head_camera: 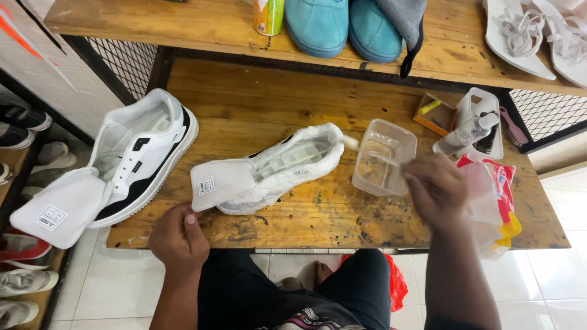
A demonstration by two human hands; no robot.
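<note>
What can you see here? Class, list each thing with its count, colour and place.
sneaker being cleaned: 1, white, bench centre
second sneaker: 1, white and black, bench left
plastic tub: 1, clear, right of centre
brush: 1, pale, blurred, over the tub
blue shoes: 2, upper shelf
spray can: 1, upper shelf
white sandals: 2, shelf right
left hand: at bench edge, by the tongue
right hand: holding the brush
</note>
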